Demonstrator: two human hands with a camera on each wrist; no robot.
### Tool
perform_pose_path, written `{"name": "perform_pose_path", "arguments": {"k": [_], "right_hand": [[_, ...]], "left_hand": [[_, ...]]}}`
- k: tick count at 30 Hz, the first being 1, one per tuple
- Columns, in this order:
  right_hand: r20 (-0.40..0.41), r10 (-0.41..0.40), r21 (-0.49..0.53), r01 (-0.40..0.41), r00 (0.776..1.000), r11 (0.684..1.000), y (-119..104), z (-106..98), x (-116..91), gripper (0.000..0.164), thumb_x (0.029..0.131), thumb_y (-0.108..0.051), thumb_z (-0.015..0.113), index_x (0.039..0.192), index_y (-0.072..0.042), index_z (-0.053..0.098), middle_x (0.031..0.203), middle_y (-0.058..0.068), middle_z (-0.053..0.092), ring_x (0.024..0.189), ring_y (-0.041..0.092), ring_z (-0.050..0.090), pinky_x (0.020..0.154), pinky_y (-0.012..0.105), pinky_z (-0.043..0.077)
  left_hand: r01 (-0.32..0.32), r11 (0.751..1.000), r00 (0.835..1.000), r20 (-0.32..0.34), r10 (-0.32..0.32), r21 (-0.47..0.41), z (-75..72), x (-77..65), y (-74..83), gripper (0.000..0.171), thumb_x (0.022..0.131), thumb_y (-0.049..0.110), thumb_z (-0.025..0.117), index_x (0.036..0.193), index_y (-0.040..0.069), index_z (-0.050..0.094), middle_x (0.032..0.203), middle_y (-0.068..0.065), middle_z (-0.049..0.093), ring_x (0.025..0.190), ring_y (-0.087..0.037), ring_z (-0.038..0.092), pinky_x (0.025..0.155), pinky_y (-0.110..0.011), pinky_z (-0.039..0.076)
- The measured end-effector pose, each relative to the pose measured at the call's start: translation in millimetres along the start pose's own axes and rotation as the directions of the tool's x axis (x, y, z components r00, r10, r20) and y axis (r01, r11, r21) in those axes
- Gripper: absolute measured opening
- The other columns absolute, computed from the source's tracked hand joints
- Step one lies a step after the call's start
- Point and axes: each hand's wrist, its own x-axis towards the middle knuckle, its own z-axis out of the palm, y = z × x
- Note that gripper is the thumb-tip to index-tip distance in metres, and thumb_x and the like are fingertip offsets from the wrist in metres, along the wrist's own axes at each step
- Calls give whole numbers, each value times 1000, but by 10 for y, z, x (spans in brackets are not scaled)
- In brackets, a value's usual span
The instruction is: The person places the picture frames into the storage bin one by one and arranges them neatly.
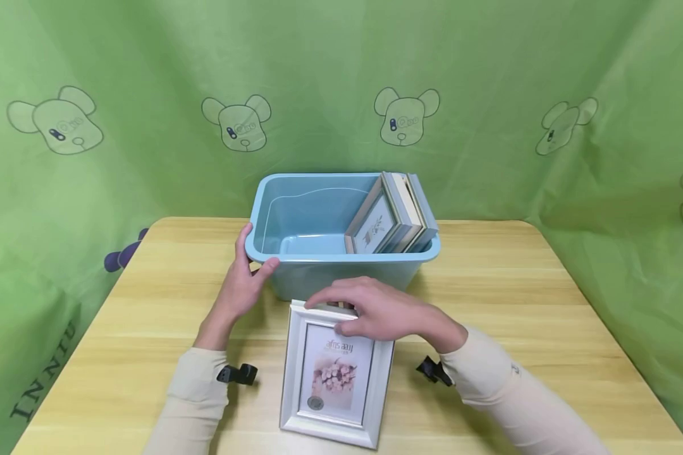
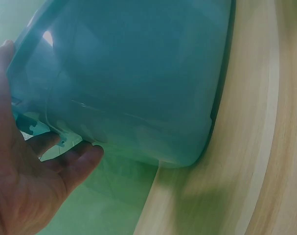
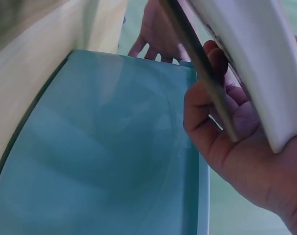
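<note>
A silver-white photo frame with a blossom print leans upright in front of a light blue plastic bin. My right hand grips its top edge, thumb on the front side. In the right wrist view, fingers reach into the gap between the white frame and the thin brown stand behind it. At the bin's left end my left hand holds the rim, thumb on the front corner. Its fingers lie around the handle cutout in the left wrist view. Several photo frames lean inside the bin's right end.
The bin stands on a light wooden table near its back edge. A green curtain printed with bear heads hangs behind and at both sides. Black wrist mounts are on both forearms. Something purple shows beyond the table's left edge.
</note>
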Motion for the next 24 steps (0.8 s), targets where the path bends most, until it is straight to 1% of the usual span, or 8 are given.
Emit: {"name": "perform_pose_path", "arguments": {"k": [2,4,6,10,15,17,20,24], "right_hand": [[7,1,7,-1,1000,1000,-4,-23,-4,54,85,-13,66,136,-28,54,123,-11,63,102,3,57,89,24,52],[7,2,14,-2,1000,1000,-24,-60,-13,53,86,-13,65,136,-28,54,122,-11,63,102,3,58,89,24,52],[2,1,21,-1,1000,1000,-42,-101,-25,52,87,-14,65,136,-28,54,120,-10,63,99,3,58,86,24,52],[-26,4,26,-4,1000,1000,-90,-200,-53,50,87,-14,66,135,-27,55,118,-10,63,98,3,58,85,24,52],[-93,14,52,-9,996,999,-159,-365,-108,48,88,-14,67,134,-24,56,125,-7,63,104,5,60,88,26,54],[-120,30,93,-19,992,995,-194,-452,-138,48,88,-12,67,134,-21,57,123,-3,64,99,7,62,82,26,57],[-182,66,147,-39,981,988,-248,-604,-189,48,87,-9,68,133,-17,57,112,1,65,87,10,61,69,25,58],[-286,107,216,-45,952,975,-306,-806,-249,49,87,-3,67,134,-11,56,101,7,65,76,14,60,56,28,58]], "left_hand": [[8,1000,1000,-1,-8,5,-5,-8,-2,84,96,31,59,156,27,0,151,-26,35,138,-41,38,110,-52,42],[0,1000,1000,-7,0,0,4,26,-106,85,95,35,60,155,34,-1,151,-24,36,138,-40,39,109,-53,42],[-12,1000,1000,-12,12,1,13,37,-142,85,95,38,60,154,38,-1,151,-23,37,138,-40,39,109,-53,42],[-25,1000,999,-20,25,3,16,38,-149,84,94,43,59,153,41,0,150,-25,38,138,-41,39,109,-55,42],[-21,1000,999,-23,22,12,17,35,-130,83,94,45,59,153,40,1,148,-27,39,136,-41,41,108,-55,43],[-19,1000,999,-26,20,17,19,37,-134,83,94,45,59,153,39,1,147,-28,39,136,-41,42,108,-55,43],[-17,1000,999,-28,18,27,20,38,-136,84,93,46,59,153,39,1,147,-27,40,135,-40,42,108,-54,43],[-14,999,1000,-24,15,37,9,36,-140,84,93,49,59,153,41,0,147,-26,42,136,-40,42,108,-57,42]]}}
